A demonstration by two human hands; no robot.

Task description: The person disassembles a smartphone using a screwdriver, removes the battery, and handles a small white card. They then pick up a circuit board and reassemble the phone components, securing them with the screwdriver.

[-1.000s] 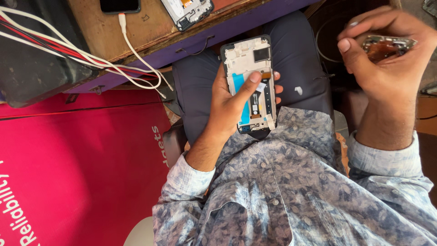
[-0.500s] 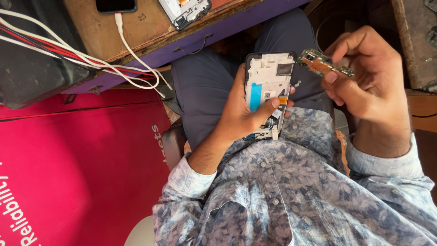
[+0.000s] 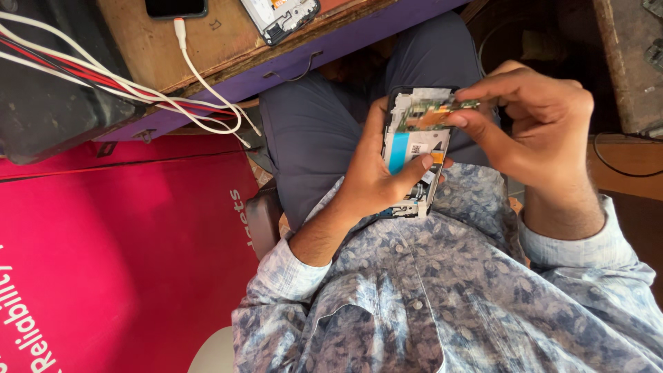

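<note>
Green and copper, a small circuit board (image 3: 436, 114) is pinched between thumb and fingertips of the right hand (image 3: 535, 131), lying against the top end of an opened phone frame (image 3: 416, 148). The left hand (image 3: 376, 179) is wrapped shut around that frame, thumb across its lower half, holding it over the lap. Open room lies right of the knee. Ahead, the wooden bench (image 3: 228, 41) edge stands near, carrying another opened phone (image 3: 280, 15), a dark phone (image 3: 176, 7) and trailing white cables (image 3: 138, 90); a pink panel (image 3: 117, 255) fills the left.
</note>
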